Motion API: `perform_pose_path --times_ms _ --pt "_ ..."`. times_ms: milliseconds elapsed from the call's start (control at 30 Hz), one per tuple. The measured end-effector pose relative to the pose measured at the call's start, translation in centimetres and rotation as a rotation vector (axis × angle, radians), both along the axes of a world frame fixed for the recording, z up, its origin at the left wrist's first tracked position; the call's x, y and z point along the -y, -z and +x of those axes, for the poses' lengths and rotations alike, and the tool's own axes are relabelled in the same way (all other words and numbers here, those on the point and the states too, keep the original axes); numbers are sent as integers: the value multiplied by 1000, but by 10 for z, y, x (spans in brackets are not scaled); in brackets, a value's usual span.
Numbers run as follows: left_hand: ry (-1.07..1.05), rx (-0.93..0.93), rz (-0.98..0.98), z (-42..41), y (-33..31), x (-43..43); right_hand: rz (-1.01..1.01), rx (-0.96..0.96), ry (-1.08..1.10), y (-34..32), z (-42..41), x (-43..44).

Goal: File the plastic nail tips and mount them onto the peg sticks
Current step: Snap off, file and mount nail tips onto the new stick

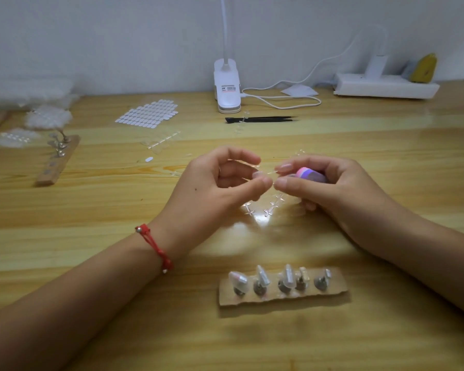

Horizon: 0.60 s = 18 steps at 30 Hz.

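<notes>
Two hands in view, both above the wooden table (386, 156).

My left hand (220, 183): thumb and forefinger are closed in a pinch on one end of a single nail tip (269, 172), clear, thin and curved. The other fingers are loosely curled.

My right hand (327, 183): thumb and forefinger pinch the tip's opposite end. The remaining fingers are wrapped round one buffer block (311, 174), banded pink and purple, with rounded edges.

One cardboard strip (283, 289) with ragged edges lies nearest me. It carries five upright metal pegs (260, 286) with translucent tips on them.

One wooden strip (58, 162) lies far left. Its peg count is unclear.

Clear plastic sprue pieces (263, 207) lie under my hands, too glassy to count.

One sheet of white oval tabs (148, 113), one pair of black tweezers (260, 119) and one white clip lamp (227, 87) are at the back.

One red cord bracelet (156, 247) is on my left wrist.
</notes>
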<state>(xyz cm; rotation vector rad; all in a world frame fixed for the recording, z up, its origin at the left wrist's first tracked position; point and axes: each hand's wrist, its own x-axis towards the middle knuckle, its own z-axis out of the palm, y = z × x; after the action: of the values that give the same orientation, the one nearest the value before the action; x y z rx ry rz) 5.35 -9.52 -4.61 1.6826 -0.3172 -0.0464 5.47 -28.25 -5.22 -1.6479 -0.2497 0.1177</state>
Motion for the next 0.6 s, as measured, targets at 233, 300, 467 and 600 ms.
perform_pose_path --times_ms 233,300,467,600 --pt "-63 -113 -121 2 -5 -2 91 -88 55 0 4 2" --pt "-60 -111 -129 2 -6 -2 103 -95 57 -2 3 1" --pt "38 -229 -182 3 -6 -3 155 -174 -11 -8 3 3" --pt "201 -265 -250 2 -7 -3 228 -281 -193 -10 2 7"
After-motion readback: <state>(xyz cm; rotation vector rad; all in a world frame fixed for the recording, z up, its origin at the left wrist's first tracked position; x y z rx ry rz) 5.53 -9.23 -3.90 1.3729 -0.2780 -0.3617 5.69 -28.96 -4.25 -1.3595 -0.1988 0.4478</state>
